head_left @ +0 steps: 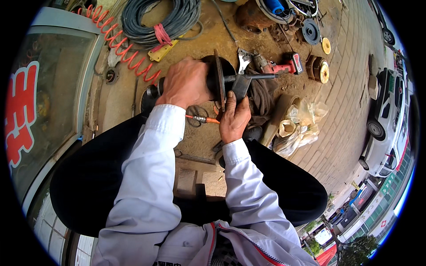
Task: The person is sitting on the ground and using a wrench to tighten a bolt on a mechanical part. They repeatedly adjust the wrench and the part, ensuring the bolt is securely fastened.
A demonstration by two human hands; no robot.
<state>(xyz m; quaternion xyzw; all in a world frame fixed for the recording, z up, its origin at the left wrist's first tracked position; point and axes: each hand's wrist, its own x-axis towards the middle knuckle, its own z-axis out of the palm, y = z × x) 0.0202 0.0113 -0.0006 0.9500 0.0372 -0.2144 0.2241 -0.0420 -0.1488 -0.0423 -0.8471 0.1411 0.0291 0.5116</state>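
My left hand [184, 82] is closed round a black cylindrical part that carries a rusty flange plate [219, 77], seen edge-on. From the plate a thin dark shaft [265, 76] sticks out to the right. In my right hand [234, 116], thumb and fingers pinch a dark grey rectangular block [241, 85]. The block lies at the shaft, just right of the plate; whether it is pressed against the shaft I cannot tell. My left fingers are mostly hidden behind the part. Beyond the shaft lies a red and grey cordless impact wrench [284, 66].
A black hose coil [155, 22], a red spiral air hose [117, 46] and a yellow strip [163, 51] lie at the far left. Metal parts, including a grey disc [311, 31], stand far right. A clear plastic bag [298, 135] sits near my right knee; a glass door [53, 97] borders my left.
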